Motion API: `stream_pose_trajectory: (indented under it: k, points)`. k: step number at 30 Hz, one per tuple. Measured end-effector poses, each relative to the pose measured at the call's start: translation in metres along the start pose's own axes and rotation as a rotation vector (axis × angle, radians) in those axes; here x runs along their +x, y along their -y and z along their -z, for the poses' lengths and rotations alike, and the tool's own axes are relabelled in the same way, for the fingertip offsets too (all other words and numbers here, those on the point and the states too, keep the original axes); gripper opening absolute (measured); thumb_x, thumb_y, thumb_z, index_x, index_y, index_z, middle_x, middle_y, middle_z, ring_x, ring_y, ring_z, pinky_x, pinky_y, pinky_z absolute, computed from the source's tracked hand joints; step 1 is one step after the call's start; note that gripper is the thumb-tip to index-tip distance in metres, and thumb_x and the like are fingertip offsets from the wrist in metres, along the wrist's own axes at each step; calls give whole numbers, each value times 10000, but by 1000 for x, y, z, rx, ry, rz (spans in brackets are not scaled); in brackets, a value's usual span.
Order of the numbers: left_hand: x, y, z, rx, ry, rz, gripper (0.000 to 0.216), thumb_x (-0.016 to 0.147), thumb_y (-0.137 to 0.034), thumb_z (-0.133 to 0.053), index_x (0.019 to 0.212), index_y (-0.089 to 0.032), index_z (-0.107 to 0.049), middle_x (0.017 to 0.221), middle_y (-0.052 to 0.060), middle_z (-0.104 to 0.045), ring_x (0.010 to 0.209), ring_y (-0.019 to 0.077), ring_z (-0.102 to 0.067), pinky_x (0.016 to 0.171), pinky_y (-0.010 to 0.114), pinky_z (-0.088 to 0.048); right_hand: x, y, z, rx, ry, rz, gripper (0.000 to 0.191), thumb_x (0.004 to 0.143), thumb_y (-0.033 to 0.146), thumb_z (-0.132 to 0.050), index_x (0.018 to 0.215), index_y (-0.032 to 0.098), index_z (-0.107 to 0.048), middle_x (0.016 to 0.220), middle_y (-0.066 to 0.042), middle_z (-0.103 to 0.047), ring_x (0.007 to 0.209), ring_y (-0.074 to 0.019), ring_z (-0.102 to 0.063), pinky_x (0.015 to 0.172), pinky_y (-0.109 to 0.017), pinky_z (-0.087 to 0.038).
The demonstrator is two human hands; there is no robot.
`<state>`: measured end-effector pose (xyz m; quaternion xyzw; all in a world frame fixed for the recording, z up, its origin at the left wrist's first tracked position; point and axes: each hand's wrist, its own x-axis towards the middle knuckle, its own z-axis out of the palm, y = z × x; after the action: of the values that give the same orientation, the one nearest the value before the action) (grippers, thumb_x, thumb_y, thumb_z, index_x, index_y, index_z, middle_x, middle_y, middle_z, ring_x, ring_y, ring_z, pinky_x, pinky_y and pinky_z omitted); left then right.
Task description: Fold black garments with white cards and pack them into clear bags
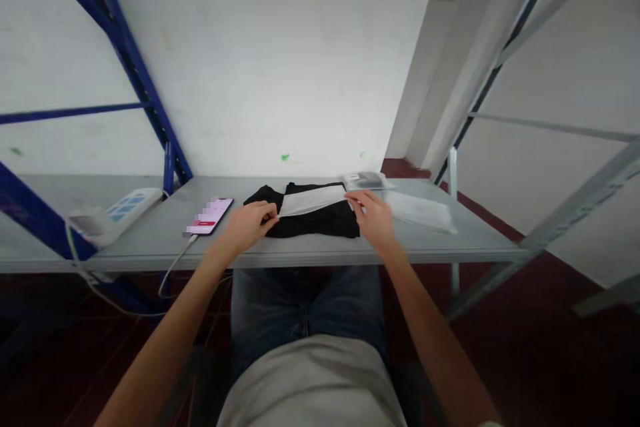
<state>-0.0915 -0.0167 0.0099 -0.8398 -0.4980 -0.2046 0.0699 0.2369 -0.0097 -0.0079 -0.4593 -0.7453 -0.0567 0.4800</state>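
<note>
A black cloth garment (320, 222) lies on the grey shelf top in front of me. Across it stretches a flat white strip (314, 200), like thin paper or fabric; its exact kind I cannot make out. My left hand (253, 221) pinches the strip's left end between thumb and fingers. At the opposite end my right hand (371, 211) pinches it the same way, close to the garment's right edge. The strip is held fairly straight between both hands, slightly higher at the right.
Left of the garment lies a phone (211, 216) with a lit screen and a white cable. A power strip (125, 208) sits by the blue rack post (135, 73). To the right are a clear plastic packet with something dark (367, 180) and a translucent white sleeve (423, 211).
</note>
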Motion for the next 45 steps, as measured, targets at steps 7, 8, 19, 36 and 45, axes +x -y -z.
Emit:
stream_pose_trajectory:
  k: [7, 8, 19, 36, 45]
  points:
    - [3, -14, -14, -111, 3, 17, 310, 1002, -477, -539, 1065, -235, -722, 1036, 59, -718, 949, 231, -672, 810, 319, -498, 0, 5, -8, 128, -17, 42, 245, 1054, 303, -506, 1071, 248, -743, 1067, -74, -748, 991, -236, -711, 871, -351, -575]
    - [3, -15, -18, -124, 18, 25, 300, 1008, -461, -532, 1036, -234, -725, 1001, 56, -714, 913, 223, -671, 777, 309, -489, -1, 5, -9, 141, -7, 45, 237, 1052, 296, -508, 1073, 247, -739, 1068, -72, -745, 989, -234, -710, 865, -348, -577]
    - [4, -28, -40, 39, -206, 21, 203, 1055, -292, -500, 1021, -226, -689, 1025, 65, -694, 1015, 204, -644, 721, 265, -459, -11, 53, -23, -10, -56, 163, 264, 1014, 148, -516, 1051, 242, -760, 1100, -68, -750, 1106, -239, -651, 1020, -374, -518]
    - [-1, -49, -44, 143, -422, 9, 227, 1085, -245, -443, 1016, -201, -655, 941, 72, -679, 932, 193, -653, 712, 256, -482, -2, 85, -71, -357, 386, -82, 342, 1077, 362, -464, 1096, 170, -746, 1143, -174, -716, 1171, -329, -607, 1059, -458, -438]
    - [-4, -52, -40, 172, -349, 110, 269, 1036, -141, -452, 1171, -227, -668, 1196, 107, -639, 955, 175, -665, 584, 215, -443, 34, 86, -74, -302, 496, 6, 517, 954, 411, -697, 1417, 198, -606, 1383, -197, -618, 1313, -356, -553, 1079, -473, -462]
